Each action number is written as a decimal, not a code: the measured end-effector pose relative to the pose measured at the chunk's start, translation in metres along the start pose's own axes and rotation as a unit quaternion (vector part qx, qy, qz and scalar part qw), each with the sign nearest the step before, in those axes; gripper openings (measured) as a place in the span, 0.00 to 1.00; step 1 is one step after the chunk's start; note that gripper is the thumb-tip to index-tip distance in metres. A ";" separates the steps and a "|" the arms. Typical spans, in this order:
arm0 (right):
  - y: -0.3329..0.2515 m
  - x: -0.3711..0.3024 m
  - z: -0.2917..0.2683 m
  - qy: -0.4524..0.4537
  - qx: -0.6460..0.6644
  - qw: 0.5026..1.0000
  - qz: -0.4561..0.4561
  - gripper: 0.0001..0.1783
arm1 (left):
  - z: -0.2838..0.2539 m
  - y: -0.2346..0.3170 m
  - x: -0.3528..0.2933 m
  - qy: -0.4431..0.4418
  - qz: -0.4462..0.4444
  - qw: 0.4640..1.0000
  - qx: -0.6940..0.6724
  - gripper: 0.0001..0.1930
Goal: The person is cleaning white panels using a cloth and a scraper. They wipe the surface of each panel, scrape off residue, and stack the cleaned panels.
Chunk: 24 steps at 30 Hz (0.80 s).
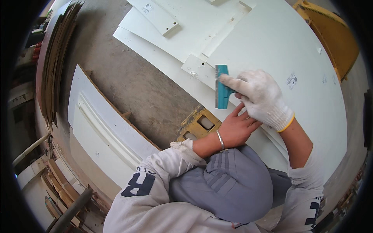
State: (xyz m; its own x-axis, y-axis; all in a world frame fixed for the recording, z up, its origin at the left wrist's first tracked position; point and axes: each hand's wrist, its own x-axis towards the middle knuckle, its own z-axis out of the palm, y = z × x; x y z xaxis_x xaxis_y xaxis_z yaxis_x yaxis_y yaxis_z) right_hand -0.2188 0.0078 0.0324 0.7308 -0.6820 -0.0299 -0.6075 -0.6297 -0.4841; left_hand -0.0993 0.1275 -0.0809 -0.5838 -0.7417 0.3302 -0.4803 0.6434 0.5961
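My right hand, in a white knit glove, is closed round the handle of a teal scraper with a wide metal blade. The forefinger lies along the scraper's head, which is above the edge of a white panel. My bare left hand, with a metal bangle at the wrist, is just below the glove. Its fingers are stretched out and spread toward the panel's edge. Whether they touch the panel or the glove I cannot tell. Small stickers dot the panel's surface.
Several white boards lie stacked unevenly under and beyond the panel. A yellow pallet-truck part shows beneath it. To the left, a curved white panel leans, with a stack of brown boards behind. A yellow metal piece stands far right.
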 end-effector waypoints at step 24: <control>-0.029 -0.234 -0.031 0.252 0.441 0.711 0.485 0.40 | -0.145 -0.153 -0.078 0.066 -0.509 0.732 0.448 0.31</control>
State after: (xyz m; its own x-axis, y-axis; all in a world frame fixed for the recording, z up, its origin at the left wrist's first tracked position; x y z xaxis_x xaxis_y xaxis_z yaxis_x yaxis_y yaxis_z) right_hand -0.3820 0.1744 0.0811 -0.2398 -0.8229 -0.5150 -0.1550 0.5562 -0.8165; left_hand 0.1147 0.0600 -0.0916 0.4140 -0.8976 0.1510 -0.8942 -0.4321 -0.1172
